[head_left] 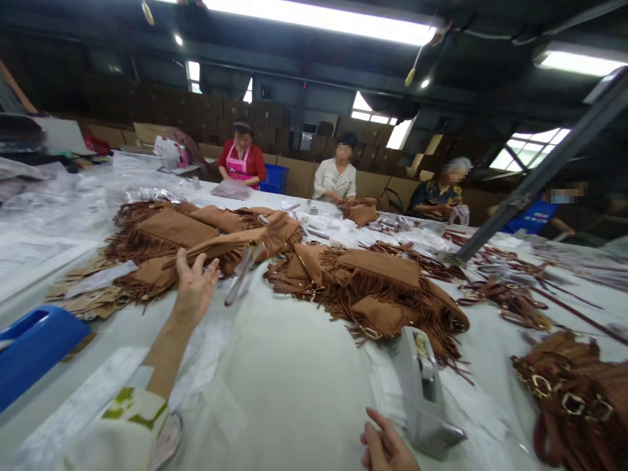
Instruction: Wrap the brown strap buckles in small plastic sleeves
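Observation:
My left hand [195, 288] reaches out over the table, its fingers spread and holding nothing I can see. Right at its fingertips lies a brown suede fringed bag [240, 239] on a heap of similar bags [171, 226]; whether the fingers touch it I cannot tell. A strap with a shiny end [240, 278] hangs from that bag. Low in the view, my right hand [385, 445] is partly cut off by the frame edge, fingers loosely bent and apart. It is beside a grey tape dispenser [426, 399]. Another pile of fringed bags [377, 271] lies beyond the dispenser.
Bags with gold buckles [569, 392] are heaped at right. Brown straps [510, 301] and clear plastic bags [59, 196] cover other parts of the white table [289, 366]. A blue plastic object [44, 353] sits left. A slanted metal post [530, 183] rises right. Several people work opposite.

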Demonstrator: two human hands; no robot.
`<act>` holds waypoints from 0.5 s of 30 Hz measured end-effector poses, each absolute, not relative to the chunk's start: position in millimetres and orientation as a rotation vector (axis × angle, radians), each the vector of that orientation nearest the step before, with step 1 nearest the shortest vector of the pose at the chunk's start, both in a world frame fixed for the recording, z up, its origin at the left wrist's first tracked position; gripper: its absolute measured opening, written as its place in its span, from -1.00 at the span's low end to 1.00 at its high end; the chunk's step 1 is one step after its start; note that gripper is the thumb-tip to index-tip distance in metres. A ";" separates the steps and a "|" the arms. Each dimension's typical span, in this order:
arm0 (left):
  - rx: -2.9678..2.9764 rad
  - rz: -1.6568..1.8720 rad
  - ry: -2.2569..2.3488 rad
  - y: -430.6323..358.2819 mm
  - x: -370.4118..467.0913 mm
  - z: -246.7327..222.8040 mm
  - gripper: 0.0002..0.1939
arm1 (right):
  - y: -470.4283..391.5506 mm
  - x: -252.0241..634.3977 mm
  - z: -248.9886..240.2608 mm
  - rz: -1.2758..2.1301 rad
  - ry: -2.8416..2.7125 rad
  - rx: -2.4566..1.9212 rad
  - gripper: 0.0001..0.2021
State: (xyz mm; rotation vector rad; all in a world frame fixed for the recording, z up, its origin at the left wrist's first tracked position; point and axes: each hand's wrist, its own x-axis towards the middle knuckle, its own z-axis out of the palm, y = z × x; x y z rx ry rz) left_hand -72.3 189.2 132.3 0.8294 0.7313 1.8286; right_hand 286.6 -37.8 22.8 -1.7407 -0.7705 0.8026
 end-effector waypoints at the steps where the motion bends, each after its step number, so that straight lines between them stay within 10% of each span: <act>1: 0.817 1.834 0.749 190.0 -81.5 132.5 -0.08 | -34.1 289.6 26.5 0.821 -0.765 -1.731 -0.42; 8: 0.630 1.347 1.002 116.4 -57.7 98.7 -0.51 | 19.8 308.5 62.0 0.850 -0.717 -1.622 -0.49; 15: 0.509 0.904 1.028 30.0 6.5 51.1 -0.48 | 87.7 330.8 54.0 0.917 -0.281 -1.442 -0.71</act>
